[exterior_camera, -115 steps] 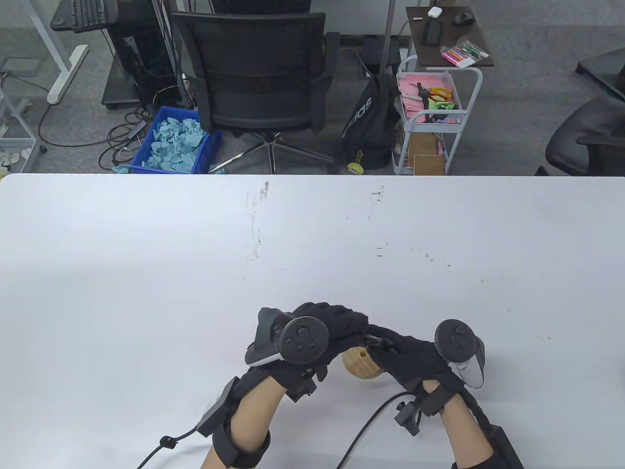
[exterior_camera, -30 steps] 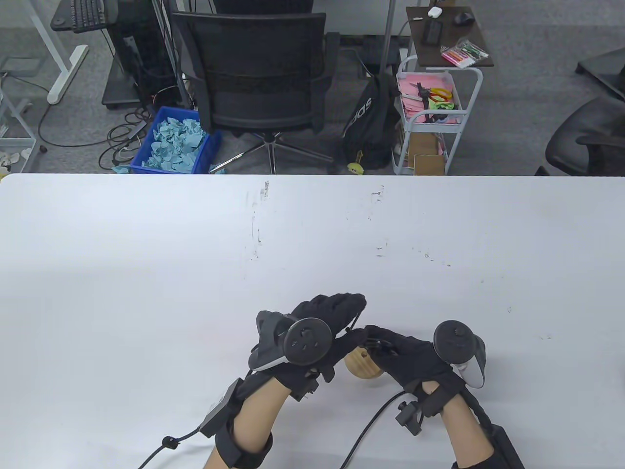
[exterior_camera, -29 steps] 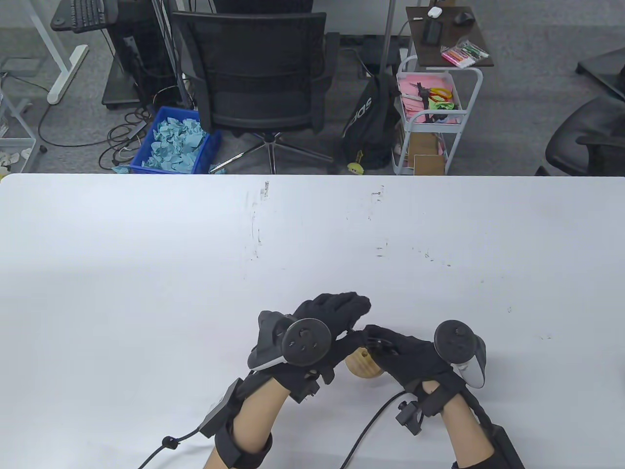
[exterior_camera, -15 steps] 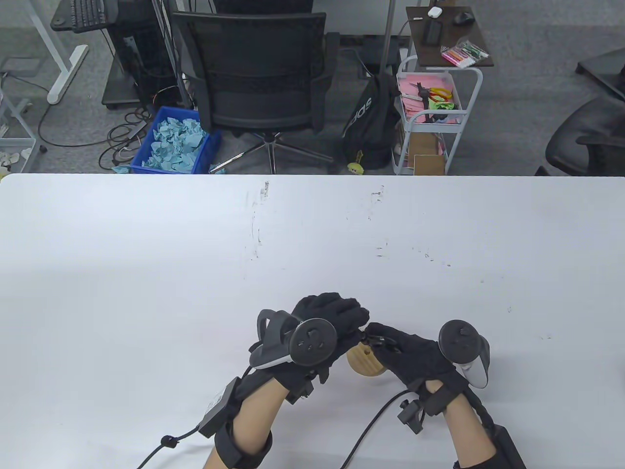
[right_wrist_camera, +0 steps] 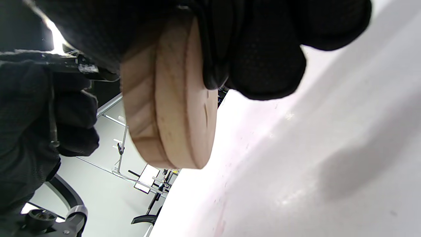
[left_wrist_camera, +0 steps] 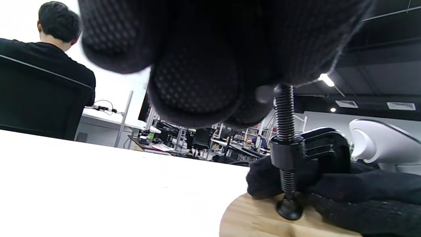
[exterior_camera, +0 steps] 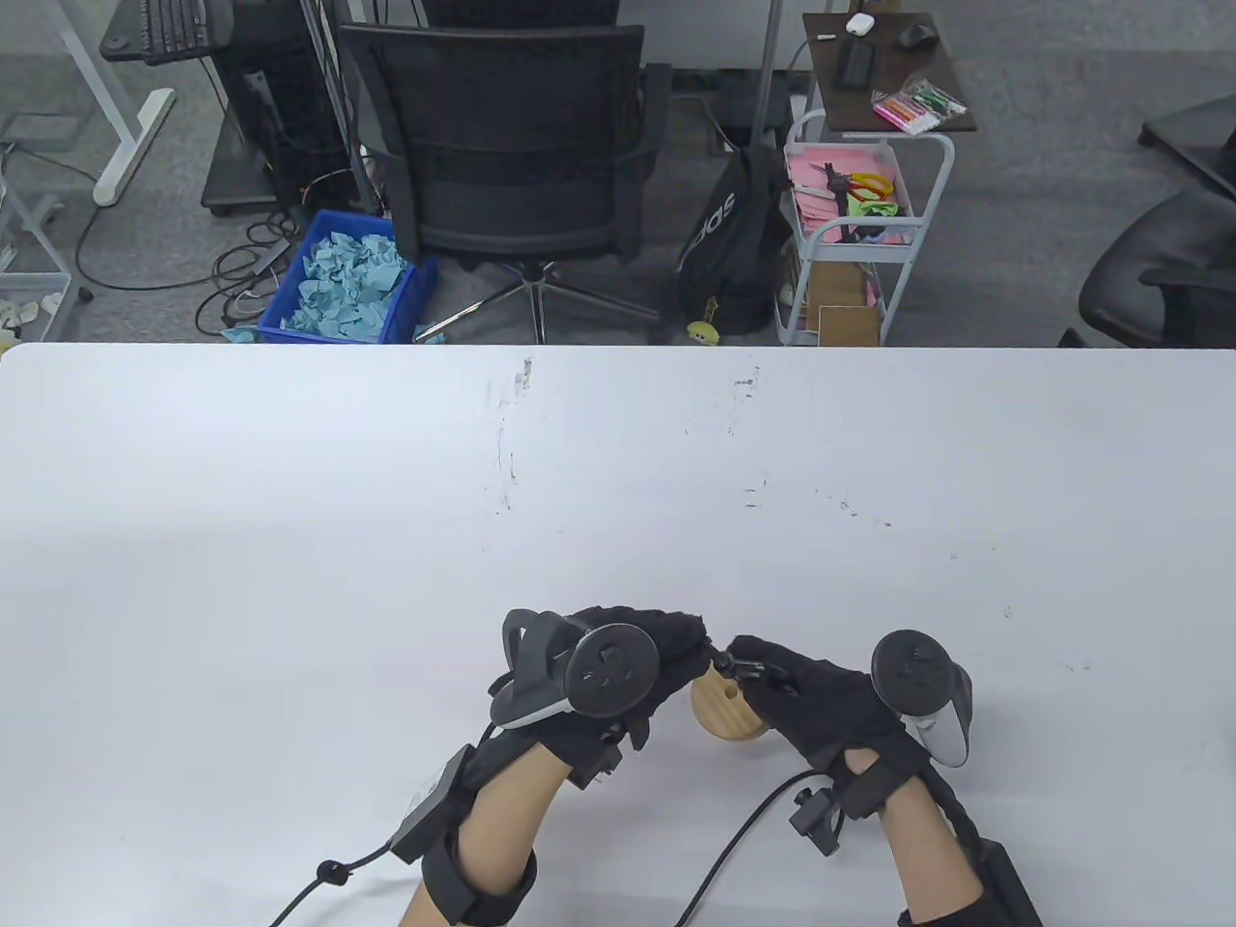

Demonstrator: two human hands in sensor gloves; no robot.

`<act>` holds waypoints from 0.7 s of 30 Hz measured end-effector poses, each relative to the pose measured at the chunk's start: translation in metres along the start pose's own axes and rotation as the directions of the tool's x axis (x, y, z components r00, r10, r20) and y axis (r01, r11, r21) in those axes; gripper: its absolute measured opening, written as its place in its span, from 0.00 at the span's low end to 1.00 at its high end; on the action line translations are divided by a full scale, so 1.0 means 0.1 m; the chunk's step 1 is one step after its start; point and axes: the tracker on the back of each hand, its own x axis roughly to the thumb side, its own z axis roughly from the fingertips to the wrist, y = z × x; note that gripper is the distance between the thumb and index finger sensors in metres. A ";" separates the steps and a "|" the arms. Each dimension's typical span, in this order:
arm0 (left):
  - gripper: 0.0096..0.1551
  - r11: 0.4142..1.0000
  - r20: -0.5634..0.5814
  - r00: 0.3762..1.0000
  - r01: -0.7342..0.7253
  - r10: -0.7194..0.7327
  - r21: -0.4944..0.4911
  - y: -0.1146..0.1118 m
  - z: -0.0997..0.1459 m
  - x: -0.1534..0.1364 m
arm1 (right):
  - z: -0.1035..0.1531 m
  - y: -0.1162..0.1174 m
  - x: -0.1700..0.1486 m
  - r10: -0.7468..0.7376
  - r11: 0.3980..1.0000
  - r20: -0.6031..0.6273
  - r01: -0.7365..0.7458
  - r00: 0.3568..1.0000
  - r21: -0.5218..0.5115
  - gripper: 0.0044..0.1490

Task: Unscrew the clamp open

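Clamp [left_wrist_camera: 306, 148] parts show only in pieces: in the left wrist view its black body sits among gloved fingers, with the threaded screw [left_wrist_camera: 284, 108] standing upright through it and the round foot at the screw's lower end pressed onto a wooden disc [left_wrist_camera: 263, 219]. The screw's top end disappears behind the left hand [left_wrist_camera: 210, 56], whose fingers fill the upper part of that view and are curled together over it; the handle itself cannot be made out. From the table view almost all of the clamp is covered by the two hands, and only a short dark bit shows between them above the disc [exterior_camera: 726, 703].

Left hand [exterior_camera: 618, 666] in the table view is bunched, fingertips drawn toward the gap between the hands, apparently closed on the top of the screw. Right hand [exterior_camera: 821, 700] is wrapped around the clamp body and the disc, near the front edge of the white bench [exterior_camera: 386, 541]. In the right wrist view the right hand [right_wrist_camera: 260, 46] grips the disc [right_wrist_camera: 171, 98] on edge, fingers closed across its far face, with the disc raised off the bench [right_wrist_camera: 329, 148]. How the disc's lower edge meets the bench is hidden.
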 end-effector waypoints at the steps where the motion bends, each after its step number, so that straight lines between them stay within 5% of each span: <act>1: 0.23 1.000 -0.002 1.000 0.000 0.000 -0.003 0.01 0.00 0.00 | 0.00 -0.01 0.00 -0.005 1.000 0.001 0.005 1.000 -0.002 0.30; 9: 0.36 0.996 0.033 0.999 -0.030 0.032 -0.080 0.01 0.01 -0.04 | 0.01 -0.05 -0.02 -0.019 1.000 -0.004 0.019 1.000 -0.022 0.31; 15: 0.32 0.993 0.059 0.995 -0.073 0.079 -0.098 0.01 0.01 0.00 | 0.01 -0.03 -0.01 -0.005 1.000 0.000 0.005 1.000 -0.013 0.30; 21: 0.25 1.000 0.028 1.000 0.002 -0.002 -0.013 -0.04 0.00 0.00 | -0.01 0.07 0.06 0.024 0.999 0.036 -0.025 0.999 0.036 0.31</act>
